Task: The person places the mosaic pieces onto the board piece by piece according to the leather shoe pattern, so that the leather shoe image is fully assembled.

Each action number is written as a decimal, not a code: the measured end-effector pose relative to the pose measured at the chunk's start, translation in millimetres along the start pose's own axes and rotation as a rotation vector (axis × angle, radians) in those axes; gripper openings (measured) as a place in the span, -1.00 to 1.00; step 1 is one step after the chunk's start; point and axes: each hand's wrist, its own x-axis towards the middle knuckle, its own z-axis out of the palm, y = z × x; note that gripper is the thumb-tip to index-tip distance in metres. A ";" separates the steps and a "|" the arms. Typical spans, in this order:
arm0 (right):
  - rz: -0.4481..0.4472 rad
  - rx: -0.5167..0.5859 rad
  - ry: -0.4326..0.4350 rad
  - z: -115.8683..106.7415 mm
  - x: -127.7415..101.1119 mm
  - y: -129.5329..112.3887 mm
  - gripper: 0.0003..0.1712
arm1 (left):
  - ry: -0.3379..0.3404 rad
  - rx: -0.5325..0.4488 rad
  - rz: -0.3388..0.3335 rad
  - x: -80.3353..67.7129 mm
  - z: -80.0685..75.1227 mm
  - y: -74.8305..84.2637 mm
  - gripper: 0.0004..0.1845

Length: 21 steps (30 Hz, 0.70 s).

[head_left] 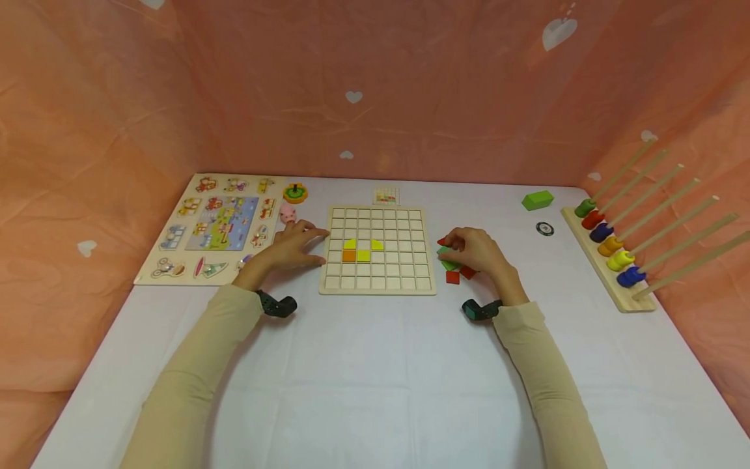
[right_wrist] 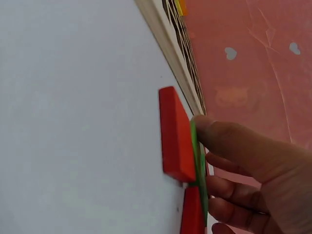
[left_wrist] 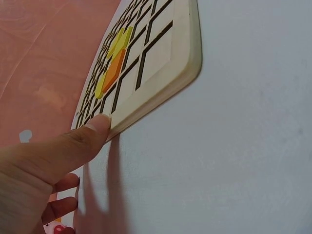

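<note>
A wooden grid board [head_left: 377, 288] lies in front of me, holding two yellow quarter-round tiles [head_left: 377, 245], a yellow square tile [head_left: 363, 256] and an orange square tile [head_left: 349, 256]. My left hand [head_left: 288, 249] rests at its left edge, fingers spread; the thumb [left_wrist: 92, 129] touches the rim in the left wrist view. Right of the board, my right hand [head_left: 476, 251] is over a small pile of tiles. Its thumb and fingers pinch a green tile [right_wrist: 196, 151]. Red square tiles [head_left: 453, 277] lie by it, and a red piece [head_left: 441, 241] shows near the fingertips.
A picture puzzle board [head_left: 158, 254] lies at left, with a pig piece [head_left: 288, 213] and a round green-orange piece [head_left: 295, 193] beside it. Behind the grid is a pattern card [head_left: 387, 195]. At right are a green block [head_left: 537, 200], a black disc [head_left: 545, 228] and a peg rack [head_left: 638, 304].
</note>
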 end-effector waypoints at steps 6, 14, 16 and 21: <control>-0.009 0.017 -0.024 1.7 1.9 -2.0 -0.62 | 0.001 0.009 0.002 1.0 0.6 -1.5 -0.31; -0.100 0.051 0.018 6.1 7.4 -11.6 -0.69 | 0.000 0.001 0.001 1.4 1.0 -2.6 -0.31; -0.141 0.091 0.035 8.7 8.6 -17.1 -0.69 | -0.002 0.001 0.005 2.2 1.4 -3.4 -0.31; -0.248 0.179 0.062 17.1 13.3 -34.9 -0.68 | -0.001 0.000 0.004 1.4 1.4 -2.9 -0.31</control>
